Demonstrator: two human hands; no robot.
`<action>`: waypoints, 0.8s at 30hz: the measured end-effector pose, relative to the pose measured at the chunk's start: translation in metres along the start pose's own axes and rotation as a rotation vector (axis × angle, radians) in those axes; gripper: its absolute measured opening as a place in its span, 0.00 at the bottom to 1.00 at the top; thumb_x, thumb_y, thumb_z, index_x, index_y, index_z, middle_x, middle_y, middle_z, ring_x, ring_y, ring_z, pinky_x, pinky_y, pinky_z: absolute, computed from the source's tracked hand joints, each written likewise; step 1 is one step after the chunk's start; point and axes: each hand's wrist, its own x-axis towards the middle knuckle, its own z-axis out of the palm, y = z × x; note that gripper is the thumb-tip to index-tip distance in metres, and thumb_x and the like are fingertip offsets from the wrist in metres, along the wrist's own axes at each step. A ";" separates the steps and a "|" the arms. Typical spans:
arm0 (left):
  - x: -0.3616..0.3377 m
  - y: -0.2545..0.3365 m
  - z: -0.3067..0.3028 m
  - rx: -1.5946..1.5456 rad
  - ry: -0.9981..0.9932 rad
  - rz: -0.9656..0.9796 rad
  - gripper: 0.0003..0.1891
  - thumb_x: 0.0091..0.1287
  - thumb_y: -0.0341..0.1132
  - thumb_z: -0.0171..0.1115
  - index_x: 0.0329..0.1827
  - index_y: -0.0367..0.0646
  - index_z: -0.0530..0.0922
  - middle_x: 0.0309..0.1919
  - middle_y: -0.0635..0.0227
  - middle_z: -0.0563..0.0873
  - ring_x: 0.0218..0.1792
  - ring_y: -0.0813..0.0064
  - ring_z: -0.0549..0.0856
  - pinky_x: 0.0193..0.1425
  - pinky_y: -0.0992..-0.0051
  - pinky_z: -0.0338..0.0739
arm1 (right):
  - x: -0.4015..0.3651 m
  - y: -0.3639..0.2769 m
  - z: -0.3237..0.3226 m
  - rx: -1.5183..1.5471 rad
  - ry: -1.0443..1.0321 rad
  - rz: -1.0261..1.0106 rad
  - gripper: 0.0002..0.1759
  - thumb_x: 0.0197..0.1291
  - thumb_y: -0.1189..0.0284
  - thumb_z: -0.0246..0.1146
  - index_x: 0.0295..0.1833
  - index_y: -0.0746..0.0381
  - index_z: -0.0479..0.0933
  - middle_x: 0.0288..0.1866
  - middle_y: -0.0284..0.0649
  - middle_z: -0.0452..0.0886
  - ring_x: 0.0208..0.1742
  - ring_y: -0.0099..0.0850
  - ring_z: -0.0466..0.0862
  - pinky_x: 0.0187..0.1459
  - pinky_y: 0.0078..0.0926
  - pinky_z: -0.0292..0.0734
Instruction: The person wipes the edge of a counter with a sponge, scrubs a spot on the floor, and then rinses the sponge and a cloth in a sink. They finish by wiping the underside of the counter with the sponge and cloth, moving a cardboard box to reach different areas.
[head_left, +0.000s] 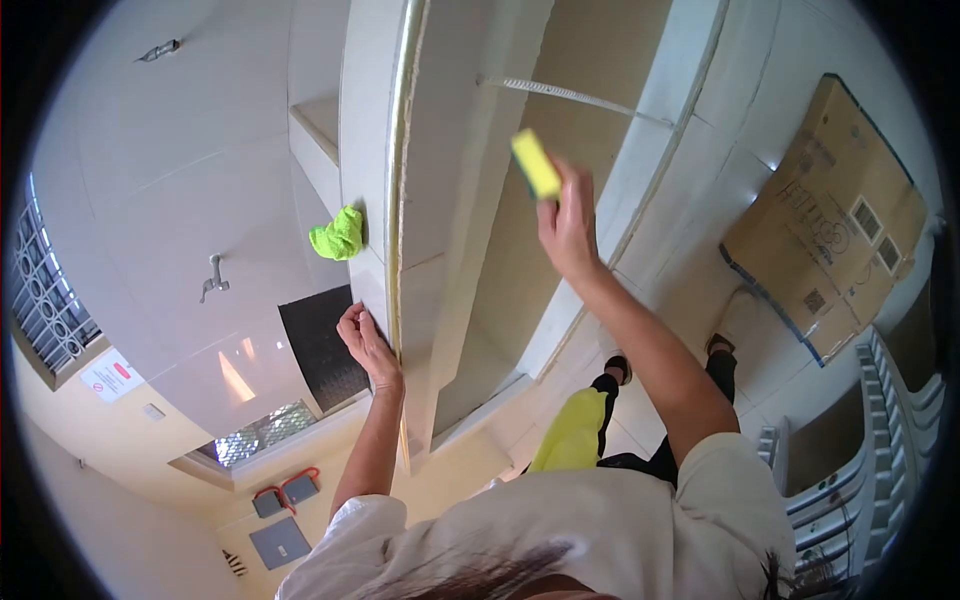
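Note:
My right hand (572,225) is raised in front of the panelled front of a counter, closed around a yellow sponge (536,162) with a dark green side. The sponge is slightly blurred and stands apart from the surfaces behind it. On the pale counter ledge (368,180) my left hand (370,350) rests by the metal-trimmed edge, fingers loosely bent, with nothing visible in it. A crumpled bright green cloth (338,235) lies on the same ledge, a short way beyond that hand.
A black mat (325,345) lies beside my left hand. Taps (215,280) stick out from the tiled wall. A thin white spring-like cord (580,95) crosses the recess in the counter front. Flattened cardboard (825,220) lies on the floor, near white plastic chairs (850,480).

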 end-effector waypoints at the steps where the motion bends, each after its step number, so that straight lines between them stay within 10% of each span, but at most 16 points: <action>1: 0.000 -0.003 0.000 0.019 0.000 -0.002 0.11 0.66 0.33 0.48 0.44 0.35 0.73 0.39 0.64 0.72 0.41 0.73 0.71 0.51 0.75 0.65 | 0.023 -0.006 0.006 -0.022 0.076 -0.054 0.31 0.46 0.88 0.54 0.60 0.65 0.62 0.46 0.51 0.68 0.45 0.47 0.70 0.46 0.39 0.68; 12: 0.006 -0.011 -0.003 0.029 0.046 -0.085 0.12 0.65 0.36 0.51 0.42 0.35 0.75 0.38 0.62 0.73 0.41 0.72 0.71 0.50 0.75 0.65 | 0.021 -0.040 0.045 0.014 -0.127 -0.149 0.15 0.46 0.90 0.50 0.42 0.72 0.72 0.46 0.50 0.64 0.44 0.41 0.70 0.46 0.33 0.69; 18: 0.001 -0.010 -0.007 -0.245 0.030 -0.122 0.13 0.63 0.37 0.54 0.41 0.35 0.75 0.39 0.62 0.73 0.42 0.71 0.72 0.50 0.74 0.66 | -0.094 -0.049 0.078 -0.008 -0.324 0.091 0.23 0.53 0.85 0.56 0.56 0.65 0.65 0.45 0.44 0.66 0.43 0.33 0.72 0.48 0.25 0.69; 20: 0.000 -0.014 -0.012 -0.252 0.051 -0.055 0.10 0.60 0.33 0.54 0.40 0.35 0.73 0.38 0.58 0.72 0.42 0.64 0.73 0.51 0.69 0.66 | -0.132 -0.072 0.093 0.423 -0.262 0.433 0.26 0.51 0.84 0.59 0.56 0.64 0.59 0.45 0.41 0.70 0.46 0.29 0.73 0.47 0.26 0.72; 21: -0.010 0.010 -0.020 -0.522 0.023 -0.337 0.09 0.61 0.36 0.56 0.31 0.38 0.74 0.25 0.72 0.72 0.28 0.77 0.69 0.35 0.80 0.64 | -0.155 -0.073 0.099 0.486 -0.304 0.462 0.26 0.53 0.82 0.60 0.55 0.63 0.57 0.44 0.38 0.70 0.46 0.24 0.73 0.48 0.22 0.72; 22: -0.002 -0.017 -0.012 -0.654 -0.121 -0.426 0.19 0.66 0.43 0.48 0.53 0.40 0.69 0.48 0.51 0.73 0.46 0.66 0.74 0.51 0.73 0.66 | -0.177 -0.081 0.106 0.489 -0.348 0.451 0.26 0.53 0.82 0.60 0.55 0.63 0.57 0.44 0.38 0.70 0.46 0.24 0.73 0.48 0.22 0.72; 24: -0.015 -0.019 -0.010 0.255 0.316 0.226 0.14 0.65 0.34 0.45 0.48 0.35 0.68 0.41 0.55 0.72 0.46 0.58 0.71 0.55 0.64 0.63 | -0.218 -0.100 0.117 0.572 -0.361 0.578 0.25 0.53 0.83 0.60 0.53 0.62 0.57 0.44 0.38 0.71 0.47 0.24 0.73 0.48 0.22 0.72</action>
